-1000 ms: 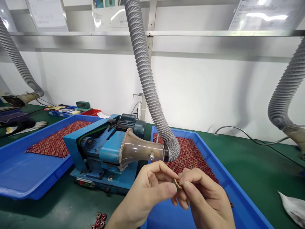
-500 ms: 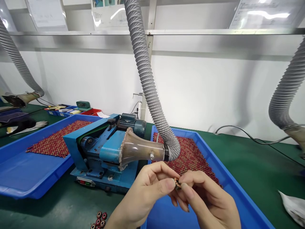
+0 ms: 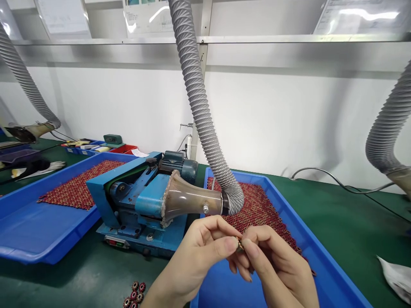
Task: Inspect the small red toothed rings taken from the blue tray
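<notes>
The trays (image 3: 48, 239) are glossy blue plastic. The table (image 3: 346, 226) carries a matt green mat. The hose (image 3: 199, 98) is ribbed grey plastic; the machine (image 3: 135, 201) is painted metal.

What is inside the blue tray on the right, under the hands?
The right blue tray holds a flat layer of small red-brown ring parts. Both hands and the hose cover part of it.

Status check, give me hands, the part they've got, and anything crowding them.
Left hand and right hand both pinch one small toothed ring. Held above right blue tray. Blue machine and hose funnel close behind, not touching.
</notes>
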Demonstrator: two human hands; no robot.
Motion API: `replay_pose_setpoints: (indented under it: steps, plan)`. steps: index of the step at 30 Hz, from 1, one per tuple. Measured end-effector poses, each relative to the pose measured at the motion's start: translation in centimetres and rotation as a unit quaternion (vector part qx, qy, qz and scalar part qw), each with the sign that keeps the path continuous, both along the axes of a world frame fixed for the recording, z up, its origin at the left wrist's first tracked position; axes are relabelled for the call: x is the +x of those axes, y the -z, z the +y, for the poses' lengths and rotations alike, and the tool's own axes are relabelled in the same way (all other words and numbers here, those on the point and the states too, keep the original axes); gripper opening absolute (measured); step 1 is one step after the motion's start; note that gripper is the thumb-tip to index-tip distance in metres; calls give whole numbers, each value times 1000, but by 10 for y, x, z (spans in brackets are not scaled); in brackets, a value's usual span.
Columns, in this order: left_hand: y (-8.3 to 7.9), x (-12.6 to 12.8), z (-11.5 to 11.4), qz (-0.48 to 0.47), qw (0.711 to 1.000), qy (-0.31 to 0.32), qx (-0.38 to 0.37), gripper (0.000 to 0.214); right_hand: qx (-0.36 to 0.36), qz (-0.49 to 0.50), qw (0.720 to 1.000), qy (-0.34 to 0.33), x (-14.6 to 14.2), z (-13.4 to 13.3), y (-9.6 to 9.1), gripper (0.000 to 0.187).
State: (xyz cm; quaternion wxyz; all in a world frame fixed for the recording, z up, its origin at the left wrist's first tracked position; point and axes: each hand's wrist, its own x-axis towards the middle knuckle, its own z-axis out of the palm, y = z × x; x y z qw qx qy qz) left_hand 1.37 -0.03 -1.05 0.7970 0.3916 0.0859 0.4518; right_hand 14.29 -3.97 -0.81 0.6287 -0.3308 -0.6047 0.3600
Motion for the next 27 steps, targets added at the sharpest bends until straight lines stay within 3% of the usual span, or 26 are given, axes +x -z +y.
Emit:
replay_pose_setpoints:
  steps: [9, 15, 21, 27]
  plan:
    - [2, 0, 1, -5, 1000, 2, -3, 34, 5, -25, 1000, 13, 1, 1, -1, 26]
    - [2, 0, 3, -14, 1000, 7, -6, 33, -17, 48, 997, 57, -9, -2, -1, 26]
    - [0, -1, 1, -18, 1000, 6, -10, 32, 6, -10, 1000, 12, -4, 2, -3, 24]
    - [0, -1, 2, -32, 999, 8, -10, 27, 1, 32, 999, 18, -4, 3, 0, 21]
